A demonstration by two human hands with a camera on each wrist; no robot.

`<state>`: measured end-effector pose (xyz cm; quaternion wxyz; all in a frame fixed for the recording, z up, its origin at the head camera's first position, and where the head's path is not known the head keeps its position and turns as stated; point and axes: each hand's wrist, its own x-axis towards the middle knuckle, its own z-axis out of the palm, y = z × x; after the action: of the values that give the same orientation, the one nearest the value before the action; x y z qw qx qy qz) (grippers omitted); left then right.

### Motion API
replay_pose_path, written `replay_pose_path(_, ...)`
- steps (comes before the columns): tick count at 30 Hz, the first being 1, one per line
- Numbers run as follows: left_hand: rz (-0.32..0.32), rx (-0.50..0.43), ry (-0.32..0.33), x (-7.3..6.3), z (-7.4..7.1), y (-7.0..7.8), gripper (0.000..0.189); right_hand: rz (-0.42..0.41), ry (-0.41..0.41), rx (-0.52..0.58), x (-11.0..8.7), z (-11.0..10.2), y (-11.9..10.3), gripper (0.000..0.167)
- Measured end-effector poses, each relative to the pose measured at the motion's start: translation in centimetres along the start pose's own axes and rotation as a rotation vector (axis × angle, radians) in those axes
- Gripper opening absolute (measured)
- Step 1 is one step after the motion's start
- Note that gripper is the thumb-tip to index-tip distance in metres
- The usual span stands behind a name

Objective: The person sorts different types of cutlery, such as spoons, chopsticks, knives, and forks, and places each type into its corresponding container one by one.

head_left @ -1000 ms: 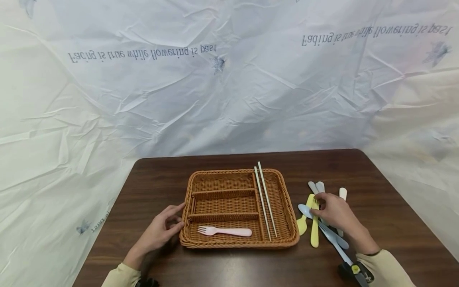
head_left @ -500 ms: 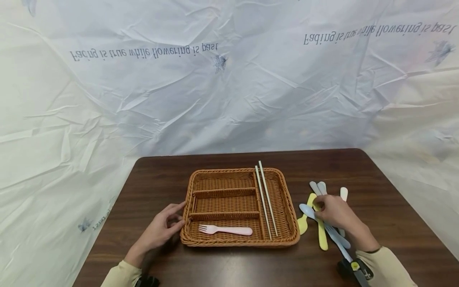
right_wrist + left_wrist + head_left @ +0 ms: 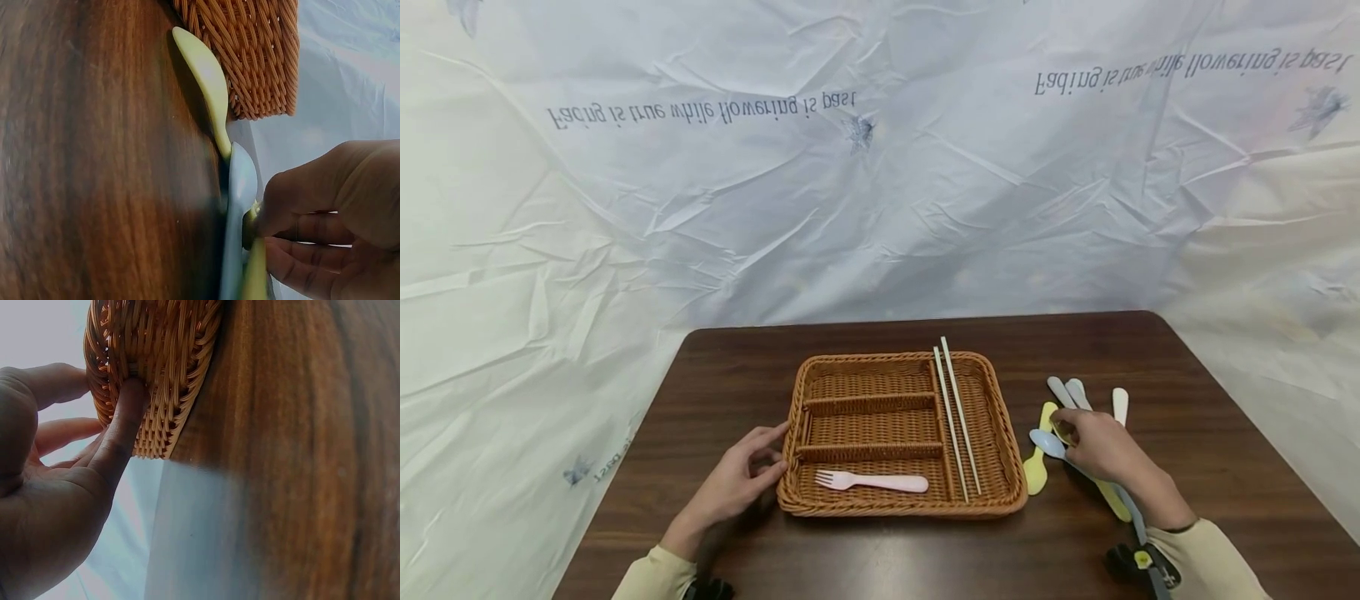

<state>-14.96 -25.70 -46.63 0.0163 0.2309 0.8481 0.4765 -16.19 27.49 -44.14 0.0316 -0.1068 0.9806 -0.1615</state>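
Note:
In the head view, my left hand (image 3: 735,477) touches the left side of a brown wicker basket (image 3: 901,510). In the left wrist view, its thumb lies against the woven outer wall and a fingertip meets the rim. My right hand (image 3: 1101,446) pinches the tined end of a yellow fork (image 3: 1112,500), whose handle slants toward the sleeve; the tines are mostly hidden by the fingers. Beside that hand lies a light blue spoon (image 3: 1048,443), resting across a yellow spoon (image 3: 1035,473). A pink fork (image 3: 872,482) and two pale chopsticks (image 3: 958,417) lie in the basket.
Grey handles (image 3: 1067,390) and a white handle (image 3: 1120,406) stick out behind my right hand. Two crosswise dividers and one lengthwise divider split the basket. A pale printed sheet (image 3: 880,208) hangs beyond the dark wooden table (image 3: 730,367).
The yellow fork's handle has swung to the right, under my right wrist. The light blue spoon has shifted slightly right and down. My left hand and the basket stay nearly still.

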Motion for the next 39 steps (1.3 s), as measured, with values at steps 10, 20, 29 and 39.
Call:
replay_pose_path(10, 0.016, -0.015, -0.006, 0.0, 0.0, 0.0, 0.055, 0.017, 0.019, -0.005, 0.4, 0.3, 0.4, 0.045)
replay_pose_path(20, -0.014, -0.018, 0.001, 0.0, 0.0, 0.0, 0.056, 0.013, 0.059, 0.001, 0.4, 0.8, 0.7, 0.031)
replay_pose_path(29, 0.024, -0.023, -0.011, 0.1, 0.0, 0.2, 0.056, 0.009, 0.038, -0.007, 0.6, 0.4, 0.7, 0.027)
replay_pose_path(39, -0.001, -0.021, -0.010, 0.0, 0.0, 0.3, 0.056, -0.020, 0.075, 0.030, 0.7, -0.4, 0.1, 0.027)
